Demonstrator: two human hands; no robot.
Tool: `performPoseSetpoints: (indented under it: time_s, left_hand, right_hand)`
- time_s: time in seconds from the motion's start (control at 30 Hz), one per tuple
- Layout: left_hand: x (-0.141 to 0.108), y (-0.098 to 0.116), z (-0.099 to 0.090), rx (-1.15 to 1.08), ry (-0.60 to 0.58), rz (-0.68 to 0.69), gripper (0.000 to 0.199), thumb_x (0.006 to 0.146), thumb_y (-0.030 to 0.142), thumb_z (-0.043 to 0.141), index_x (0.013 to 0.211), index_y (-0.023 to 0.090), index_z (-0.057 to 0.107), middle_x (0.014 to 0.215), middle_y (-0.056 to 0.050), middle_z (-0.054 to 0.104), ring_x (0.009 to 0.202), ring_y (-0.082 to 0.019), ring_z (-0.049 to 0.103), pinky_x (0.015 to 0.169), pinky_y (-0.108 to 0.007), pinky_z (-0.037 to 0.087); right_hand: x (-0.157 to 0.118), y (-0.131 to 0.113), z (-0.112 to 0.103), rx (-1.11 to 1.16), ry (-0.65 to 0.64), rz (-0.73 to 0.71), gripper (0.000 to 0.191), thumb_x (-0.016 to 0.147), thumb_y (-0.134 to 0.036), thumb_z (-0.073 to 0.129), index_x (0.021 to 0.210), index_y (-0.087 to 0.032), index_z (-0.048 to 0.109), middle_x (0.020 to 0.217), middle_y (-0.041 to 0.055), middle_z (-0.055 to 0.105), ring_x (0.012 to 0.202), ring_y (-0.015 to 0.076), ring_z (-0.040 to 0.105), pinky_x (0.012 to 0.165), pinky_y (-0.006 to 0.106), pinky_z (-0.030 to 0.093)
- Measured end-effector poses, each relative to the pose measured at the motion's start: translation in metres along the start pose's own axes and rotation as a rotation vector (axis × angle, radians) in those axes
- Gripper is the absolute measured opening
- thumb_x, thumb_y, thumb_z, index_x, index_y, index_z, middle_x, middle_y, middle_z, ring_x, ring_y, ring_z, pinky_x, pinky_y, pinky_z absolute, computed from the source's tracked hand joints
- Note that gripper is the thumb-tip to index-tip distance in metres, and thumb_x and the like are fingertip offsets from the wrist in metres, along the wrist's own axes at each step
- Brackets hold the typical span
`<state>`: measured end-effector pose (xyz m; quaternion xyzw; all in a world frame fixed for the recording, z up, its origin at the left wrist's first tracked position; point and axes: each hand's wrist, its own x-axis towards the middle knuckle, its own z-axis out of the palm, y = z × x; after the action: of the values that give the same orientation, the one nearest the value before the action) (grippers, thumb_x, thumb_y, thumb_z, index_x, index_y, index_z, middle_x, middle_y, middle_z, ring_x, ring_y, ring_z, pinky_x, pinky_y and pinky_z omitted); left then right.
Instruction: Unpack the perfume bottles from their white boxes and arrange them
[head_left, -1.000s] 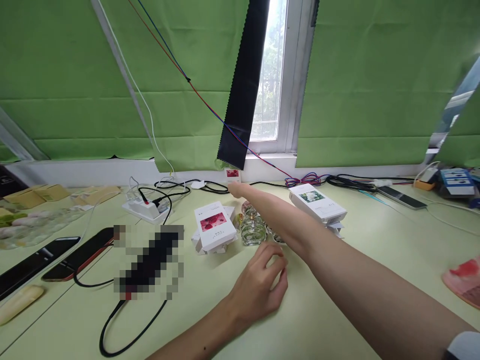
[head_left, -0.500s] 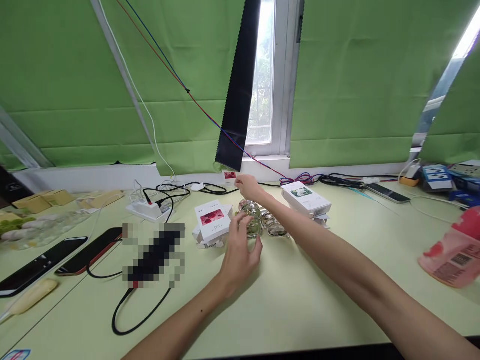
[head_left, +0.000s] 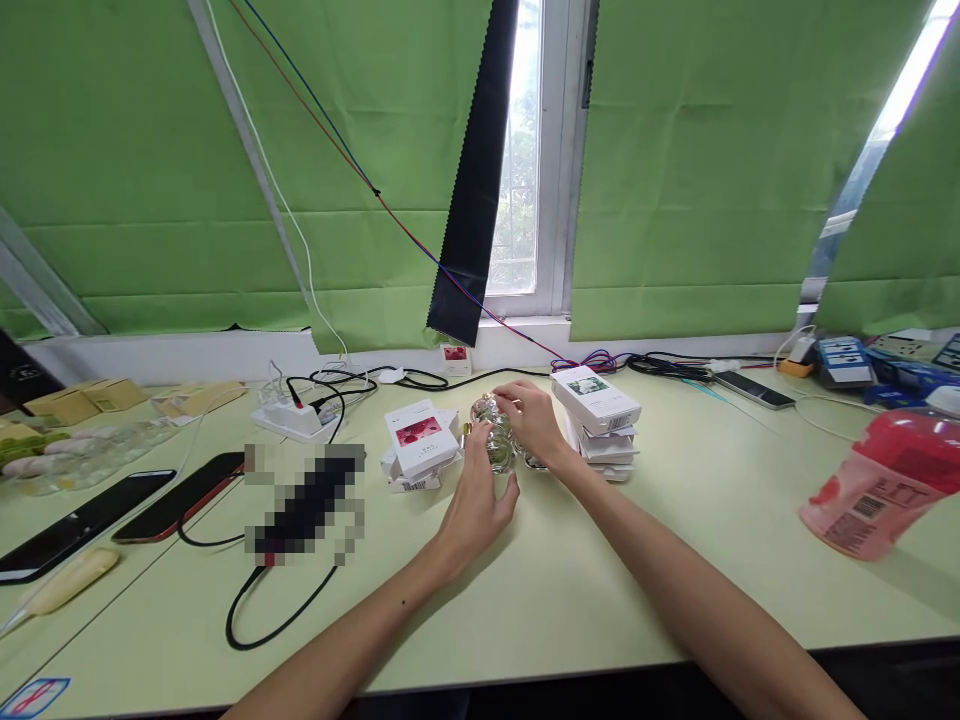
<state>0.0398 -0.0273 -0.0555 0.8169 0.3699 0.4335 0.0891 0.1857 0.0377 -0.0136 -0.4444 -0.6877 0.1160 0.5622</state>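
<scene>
While the left hand point(head_left: 474, 515) curves half open at the side of the loose glass bottles point(head_left: 501, 455), the right hand point(head_left: 535, 428) bends its fingers together over them, and I cannot tell whether either grips one. The bottles sit clustered beyond the tabletop's point(head_left: 555, 600) middle, unboxed, between a left pile point(head_left: 421, 446) and a right pile point(head_left: 600, 402) of white boxes, already stacked. One small box point(head_left: 455, 359) stands apart by the far edge.

The perfume bottles point(head_left: 501, 452) looked like clear, glossy glass. The white box with the red flower picture point(head_left: 422, 452) and the white box with the leafy picture point(head_left: 598, 397) seemed smooth, thin card. The tabletop point(head_left: 600, 600) had a smooth, low-sheen surface. The green blinds point(head_left: 697, 180) were matt, creased cloth; the power strip point(head_left: 292, 421), white plastic; the drink bottle point(head_left: 874, 485), shiny plastic.
</scene>
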Motion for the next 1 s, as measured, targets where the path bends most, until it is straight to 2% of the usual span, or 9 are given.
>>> performPoseSetpoints:
  time_s: [0.17,0.37,0.5,0.67,1.0]
  left_hand:
    - [-0.001,-0.006,0.003,-0.010,-0.015,-0.051,0.072,0.089,0.020,0.055,0.153,0.023,0.021,0.153,-0.017,0.038,0.148,-0.032,0.034,0.119,-0.057,0.035]
    - [-0.004,-0.006,0.005,-0.047,-0.018,-0.086,0.075,0.089,0.024,0.057,0.154,0.024,0.019,0.155,-0.018,0.036,0.149,-0.032,0.033,0.119,-0.058,0.034]
    - [-0.004,-0.002,0.005,-0.043,-0.035,-0.084,0.077,0.090,0.025,0.057,0.155,0.026,0.015,0.156,-0.017,0.034,0.150,-0.032,0.031,0.119,-0.057,0.035]
    - [-0.004,-0.004,0.007,-0.036,-0.004,-0.081,0.076,0.090,0.024,0.057,0.154,0.025,0.015,0.155,-0.018,0.035,0.149,-0.033,0.032,0.119,-0.058,0.035]
    - [-0.007,0.004,0.008,-0.085,0.004,-0.090,0.073,0.087,0.019,0.058,0.150,0.024,0.023,0.147,-0.017,0.040,0.143,-0.031,0.040,0.116,-0.055,0.039]
  right_hand:
    - [-0.009,0.005,0.004,-0.010,0.038,-0.053,0.020,0.096,-0.019,0.053,0.098,-0.018,0.072,0.101,0.0072,0.069,0.094,0.0166,0.066,0.083,0.027,0.055]
    - [-0.019,0.003,0.011,-0.137,0.054,-0.246,0.024,0.103,-0.021,0.043,0.108,-0.020,0.067,0.105,0.0088,0.064,0.098,0.0178,0.063,0.090,0.030,0.052]
    - [-0.028,0.003,0.008,-0.180,0.043,-0.313,0.029,0.104,-0.019,0.038,0.118,-0.023,0.063,0.107,0.0098,0.060,0.101,0.0187,0.062,0.092,0.031,0.053]
    - [-0.037,0.006,0.004,-0.211,0.061,-0.340,0.034,0.104,-0.017,0.036,0.128,-0.023,0.059,0.108,0.0105,0.056,0.098,0.0184,0.062,0.086,0.030,0.055]
    - [-0.046,0.004,0.016,-0.248,0.005,-0.297,0.032,0.102,-0.015,0.038,0.122,-0.021,0.063,0.111,0.0111,0.058,0.096,0.0180,0.065,0.084,0.028,0.057]
